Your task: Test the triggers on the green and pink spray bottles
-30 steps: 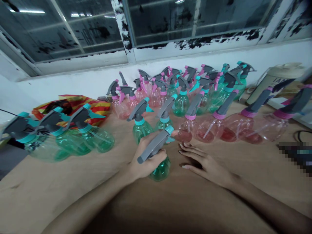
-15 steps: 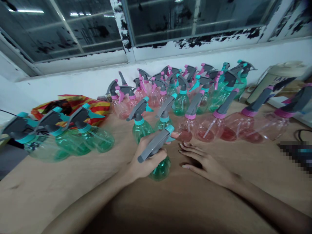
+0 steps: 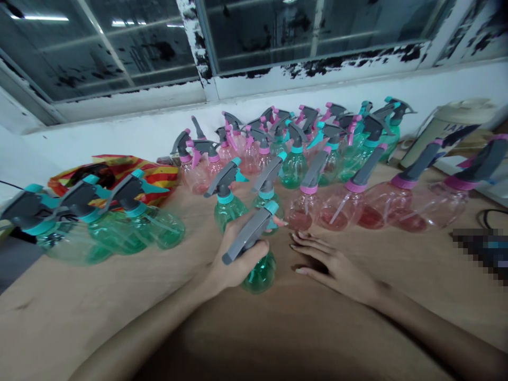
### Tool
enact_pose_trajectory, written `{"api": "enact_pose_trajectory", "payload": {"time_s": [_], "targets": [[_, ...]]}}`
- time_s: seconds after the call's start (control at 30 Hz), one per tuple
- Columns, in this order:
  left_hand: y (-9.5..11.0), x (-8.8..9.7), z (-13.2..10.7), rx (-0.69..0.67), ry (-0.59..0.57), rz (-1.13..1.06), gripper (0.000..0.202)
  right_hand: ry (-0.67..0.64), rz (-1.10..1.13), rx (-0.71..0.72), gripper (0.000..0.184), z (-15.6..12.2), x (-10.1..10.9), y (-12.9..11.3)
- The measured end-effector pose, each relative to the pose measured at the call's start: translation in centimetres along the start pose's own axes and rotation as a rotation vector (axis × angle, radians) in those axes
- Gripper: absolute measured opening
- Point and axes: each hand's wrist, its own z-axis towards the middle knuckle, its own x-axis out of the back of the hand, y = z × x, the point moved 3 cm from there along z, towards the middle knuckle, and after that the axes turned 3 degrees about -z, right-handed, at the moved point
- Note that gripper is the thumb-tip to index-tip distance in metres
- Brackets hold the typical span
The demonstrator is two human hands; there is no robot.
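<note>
My left hand [image 3: 238,259] is wrapped round the neck of a green spray bottle [image 3: 260,275] with a grey and turquoise trigger head; a finger reaches forward by the trigger. The bottle is upright on the table [image 3: 317,328], its neck hidden by my fingers. To its right, my right hand [image 3: 333,264] rests on the tabletop with fingers stretched out and holds nothing. Just beyond my hands stand another green spray bottle [image 3: 229,211] and a pink spray bottle [image 3: 304,209] with a grey head, in a row with others.
Several green spray bottles [image 3: 159,227] stand at the left before a red and yellow bag [image 3: 159,172]. Pink bottles [image 3: 373,206] line the right. A dense group of bottles [image 3: 293,166] stands along the wall. A large beige cup [image 3: 440,127] is at the back right.
Little differs: the view has shifted very slightly. My left hand keeps its grip on the green spray bottle, and my right hand stays flat in place.
</note>
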Motion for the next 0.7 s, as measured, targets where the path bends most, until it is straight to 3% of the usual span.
{"api": "enact_pose_trajectory", "payload": {"time_s": [0.13,0.7], "targets": [[-0.42,-0.26,-0.07,0.017,0.003,0.044,0.042,-0.021,-0.007,-0.009,0.049,0.02,-0.12,0.14],[-0.72,-0.32,-0.26,0.069,0.021,0.075,0.042,0.001,0.009,0.001,0.048,-0.02,-0.07,0.22]]}}
